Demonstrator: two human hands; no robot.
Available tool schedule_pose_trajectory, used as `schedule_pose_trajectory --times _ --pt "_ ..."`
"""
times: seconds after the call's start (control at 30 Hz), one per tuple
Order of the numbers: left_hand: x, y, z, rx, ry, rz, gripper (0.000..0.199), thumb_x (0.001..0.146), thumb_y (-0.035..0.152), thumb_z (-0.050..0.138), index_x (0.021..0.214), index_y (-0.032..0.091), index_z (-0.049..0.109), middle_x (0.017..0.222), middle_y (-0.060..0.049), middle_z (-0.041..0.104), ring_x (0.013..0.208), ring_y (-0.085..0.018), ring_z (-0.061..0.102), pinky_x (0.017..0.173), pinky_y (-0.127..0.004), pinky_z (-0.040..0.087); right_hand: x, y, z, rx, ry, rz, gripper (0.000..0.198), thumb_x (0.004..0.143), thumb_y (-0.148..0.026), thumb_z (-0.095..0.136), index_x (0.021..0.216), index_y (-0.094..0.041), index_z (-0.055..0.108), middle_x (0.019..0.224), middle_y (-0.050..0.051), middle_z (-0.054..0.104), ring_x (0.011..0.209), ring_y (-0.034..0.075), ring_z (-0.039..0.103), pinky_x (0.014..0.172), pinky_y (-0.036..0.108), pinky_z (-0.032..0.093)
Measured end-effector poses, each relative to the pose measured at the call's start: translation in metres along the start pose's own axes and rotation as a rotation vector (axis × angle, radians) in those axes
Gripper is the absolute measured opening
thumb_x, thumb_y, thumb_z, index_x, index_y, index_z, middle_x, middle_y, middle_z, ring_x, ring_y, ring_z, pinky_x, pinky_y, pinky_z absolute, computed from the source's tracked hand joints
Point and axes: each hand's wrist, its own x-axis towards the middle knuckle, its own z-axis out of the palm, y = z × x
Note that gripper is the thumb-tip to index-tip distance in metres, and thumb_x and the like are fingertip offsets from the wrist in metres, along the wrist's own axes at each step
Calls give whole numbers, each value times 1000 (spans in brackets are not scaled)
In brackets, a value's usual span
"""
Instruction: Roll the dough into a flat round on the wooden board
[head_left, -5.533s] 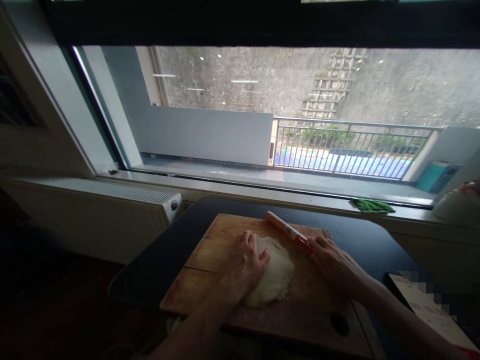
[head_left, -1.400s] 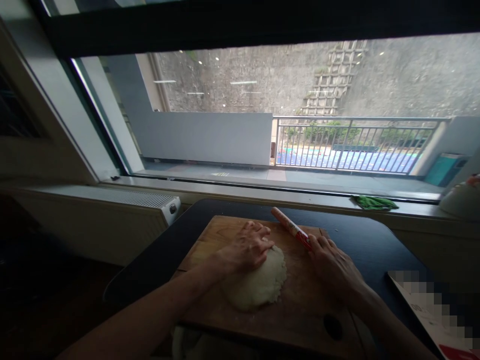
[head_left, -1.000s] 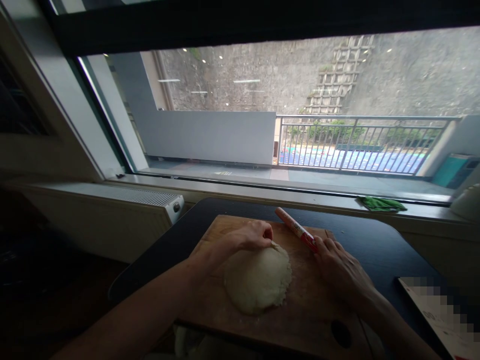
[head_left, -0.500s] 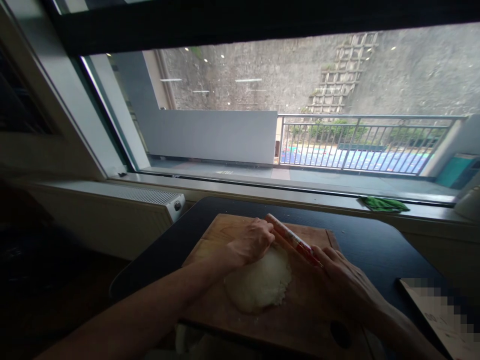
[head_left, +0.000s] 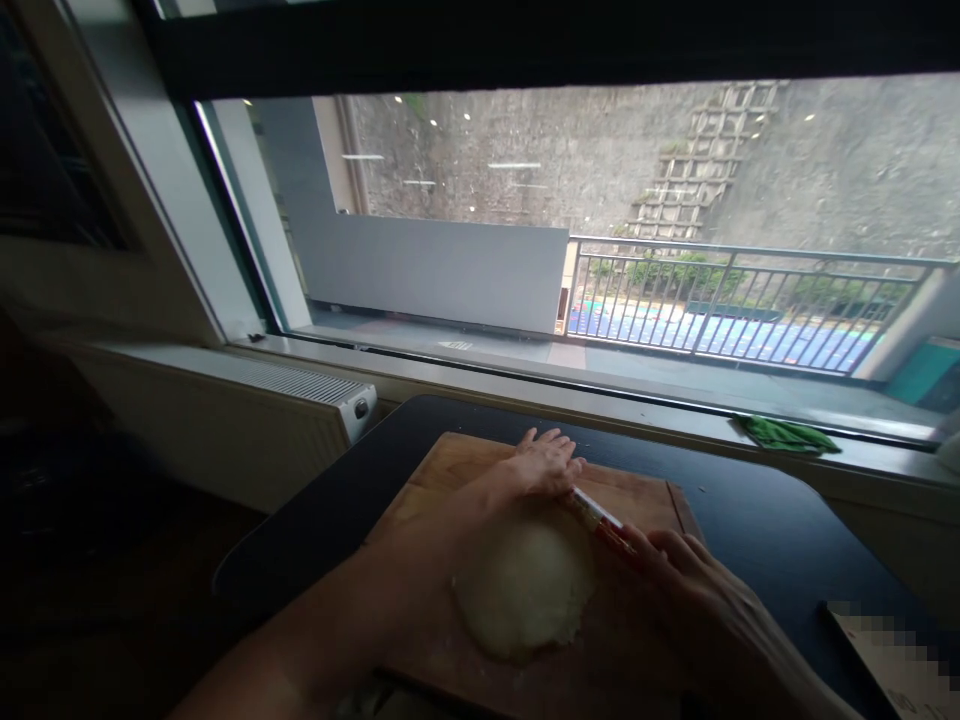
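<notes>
A round, flattened piece of pale dough (head_left: 523, 585) lies on a wooden cutting board (head_left: 442, 465). Just beyond its far edge, a rolling pin (head_left: 598, 512) with red and white print slants across the board. My left hand (head_left: 547, 462) rests over the pin's far end, fingers stretched out and spread, hiding that end. At the near end, my right hand (head_left: 686, 570) has its fingers closed round the pin. My left forearm passes over the left part of the board.
The board lies on a dark table (head_left: 757, 490) with rounded corners. A radiator (head_left: 300, 395) stands to the left below the window. On the sill is a green cloth (head_left: 787, 434). A flat brown piece with print (head_left: 885, 655) lies at the lower right.
My left hand has gone from curled beside the pin to spread over its far end. My right hand stays at the near end. The view has shifted slightly.
</notes>
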Motion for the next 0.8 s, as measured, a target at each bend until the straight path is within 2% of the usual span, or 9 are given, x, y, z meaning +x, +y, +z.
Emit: schedule_pose_trajectory --times 0.1,0.23,0.33,0.43,0.53,0.63,0.7,0.8 --pt "-12 -2 4 -11 -18 14 52 95 41 18 135 15 38 146 -11 31 137 -25 14 108 -54 9 -7 1 4 -15 62 -37 58 84 -16 38 139 -31 31 110 7 55 94 20 55 74 30 50" --pt "-43 -9 -2 -21 -26 39 52 95 39 18 138 15 34 147 -9 27 138 -24 11 108 -52 9 -16 -10 4 30 71 6 64 81 -15 36 141 -37 26 109 5 55 95 19 56 71 28 52" --pt "-60 -13 -4 -34 -23 51 53 95 40 16 140 14 30 148 -9 23 138 -23 10 109 -52 9 -24 -18 6 72 108 43 66 82 -13 31 142 -39 21 111 5 56 97 21 56 74 33 52" --pt "-51 -10 -4 -30 -45 43 54 95 41 15 138 14 33 147 -10 27 138 -23 13 109 -53 8 -27 -18 7 108 121 80 64 84 -14 30 143 -36 19 114 6 56 99 22 55 79 36 51" --pt "-15 1 -3 -8 -98 -12 56 94 44 16 132 13 42 143 -12 35 137 -25 17 108 -55 4 -20 -16 -3 131 69 110 58 85 -20 34 140 -36 27 113 6 57 96 22 57 77 35 52" --pt "13 12 0 -16 -99 -74 59 93 49 18 133 12 40 145 -13 32 137 -26 16 108 -54 3 -16 -19 -21 110 -5 95 59 82 -23 41 137 -41 31 104 5 61 89 25 59 71 37 53" --pt "10 13 1 -22 -78 -84 60 93 49 17 135 11 37 146 -13 30 137 -25 14 108 -54 3 -20 -25 -29 94 -5 82 65 79 -22 44 139 -41 27 102 6 62 87 28 59 68 40 53" --pt "-26 5 -3 2 -61 -48 57 94 45 16 136 11 35 147 -12 27 137 -25 14 108 -53 5 -30 -36 -28 65 47 41 69 78 -22 45 142 -37 22 102 8 61 84 29 59 68 42 53"
